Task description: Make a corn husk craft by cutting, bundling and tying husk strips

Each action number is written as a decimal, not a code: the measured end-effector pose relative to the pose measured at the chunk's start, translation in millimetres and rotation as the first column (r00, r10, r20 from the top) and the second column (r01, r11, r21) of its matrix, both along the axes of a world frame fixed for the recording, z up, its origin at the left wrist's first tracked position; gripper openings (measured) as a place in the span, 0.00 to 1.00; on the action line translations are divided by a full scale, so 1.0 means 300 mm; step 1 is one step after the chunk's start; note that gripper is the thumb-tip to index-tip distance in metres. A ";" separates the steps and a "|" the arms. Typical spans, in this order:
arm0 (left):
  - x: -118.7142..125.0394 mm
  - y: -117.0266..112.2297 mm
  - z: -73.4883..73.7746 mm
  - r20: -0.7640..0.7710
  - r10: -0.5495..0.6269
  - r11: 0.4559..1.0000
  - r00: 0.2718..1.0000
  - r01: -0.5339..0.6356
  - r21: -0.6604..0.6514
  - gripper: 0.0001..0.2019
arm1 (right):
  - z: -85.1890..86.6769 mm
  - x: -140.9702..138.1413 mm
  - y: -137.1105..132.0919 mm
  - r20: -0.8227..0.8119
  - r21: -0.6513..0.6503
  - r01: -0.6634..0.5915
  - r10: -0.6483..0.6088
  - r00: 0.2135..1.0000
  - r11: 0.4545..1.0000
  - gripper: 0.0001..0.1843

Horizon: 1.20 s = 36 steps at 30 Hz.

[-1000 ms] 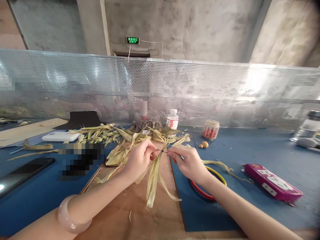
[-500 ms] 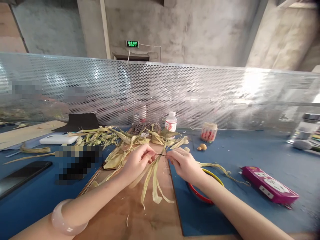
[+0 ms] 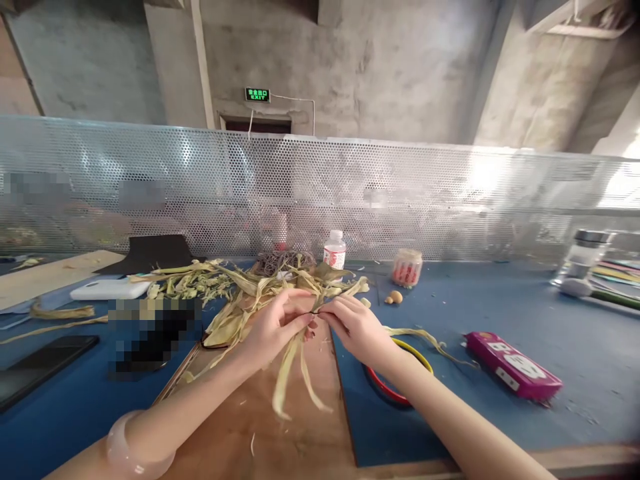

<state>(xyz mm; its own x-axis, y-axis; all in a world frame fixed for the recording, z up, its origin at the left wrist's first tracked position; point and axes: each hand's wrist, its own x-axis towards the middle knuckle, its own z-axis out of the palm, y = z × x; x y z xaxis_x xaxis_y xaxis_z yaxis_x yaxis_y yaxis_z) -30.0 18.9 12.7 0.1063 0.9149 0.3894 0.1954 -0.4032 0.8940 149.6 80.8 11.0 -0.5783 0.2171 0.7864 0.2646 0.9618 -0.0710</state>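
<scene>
My left hand (image 3: 280, 327) and my right hand (image 3: 354, 327) meet over the middle of the brown board. Thumb and fingers of both are closed in a pinch on a thin dark cord (image 3: 314, 313), which may be wire or thread. It crosses a bunch of dried corn husk strips (image 3: 286, 380), whose pale ends hang below my hands. The upper part of the bunch is partly hidden by my fingers. Behind my left hand lies a heap of dried husks (image 3: 233, 320).
Under my hands is a brown board (image 3: 240, 427) on a blue table. To the right lie red and yellow rings (image 3: 390, 393), a purple packet (image 3: 515, 367) and a jar (image 3: 407, 269). A white-capped bottle (image 3: 335, 250) stands behind; a phone (image 3: 45, 370) lies left. A perforated metal screen (image 3: 425, 187) borders the back.
My hands have drawn closer together at the cord, and its exposed length is shorter. The left fingers now reach under the knot area. The whole view has shifted slightly.
</scene>
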 end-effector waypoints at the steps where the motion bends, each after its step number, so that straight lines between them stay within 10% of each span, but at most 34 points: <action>1: -0.001 -0.001 0.003 -0.010 -0.014 1.000 1.000 0.014 0.011 0.18 | 0.003 0.001 0.002 0.001 0.001 0.015 -0.015 1.000 1.000 0.10; 16: 0.008 -0.008 0.017 -0.059 0.092 0.995 0.994 -0.089 0.053 0.12 | 0.020 -0.037 -0.060 0.019 0.302 0.296 -0.316 0.948 0.906 0.11; 23: -0.056 0.039 0.028 -0.138 -0.111 0.987 0.984 0.093 -0.133 0.13 | 0.106 -0.037 -0.017 0.237 0.618 0.049 -0.245 0.940 0.784 0.12; 27: -0.075 0.048 0.040 -0.187 -0.114 0.986 0.976 0.088 -0.145 0.11 | 0.184 -0.034 -0.009 0.402 0.574 -0.048 -0.231 0.886 0.817 0.11; 31: -0.090 0.061 0.024 -0.247 0.026 0.997 0.969 -0.044 -0.067 0.11 | 0.179 0.038 -0.023 0.352 0.315 0.332 -0.434 0.829 0.889 0.07; 36: -0.116 0.081 0.016 -0.295 0.169 0.984 0.940 -0.145 0.102 0.08 | 0.024 0.215 -0.045 0.748 0.067 0.697 -0.498 0.439 0.714 0.20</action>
